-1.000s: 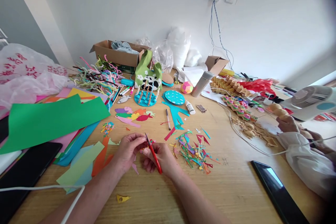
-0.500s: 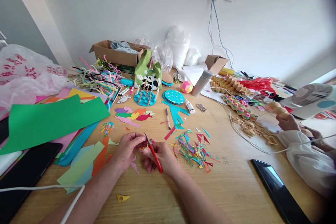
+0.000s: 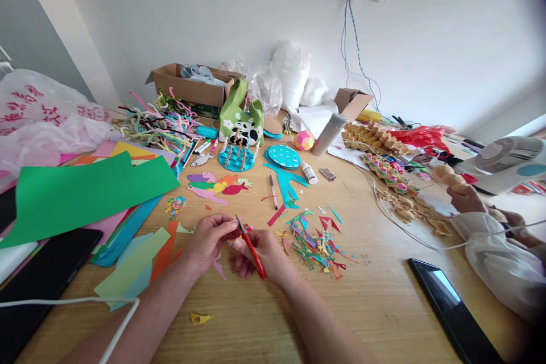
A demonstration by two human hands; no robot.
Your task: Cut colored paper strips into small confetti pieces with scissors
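In my right hand [image 3: 264,256] is a pair of red-handled scissors [image 3: 253,251], its dark blades pointing up and left. My left hand [image 3: 215,239] is closed in a pinch close to the blade tips; whatever sits between the fingertips is too small to make out. Behind the hands, partly covered by them, lies a small heap of tiny coloured paper bits [image 3: 246,230]. A pinkish-purple paper scrap [image 3: 219,266] shows just below the left fingers. To the right of my right hand spreads a pile of colourful paper offcuts [image 3: 315,247].
Paper fish cutouts [image 3: 217,185] lie beyond my hands, near a pen [image 3: 273,192] and blue discs [image 3: 282,157]. Coloured sheets [image 3: 85,193] cover the left side. At right are a phone [image 3: 452,310], a white cable [image 3: 405,234] and another person's hands [image 3: 469,199].
My hands and the scissors stay almost in place. The whole view has shifted very slightly.
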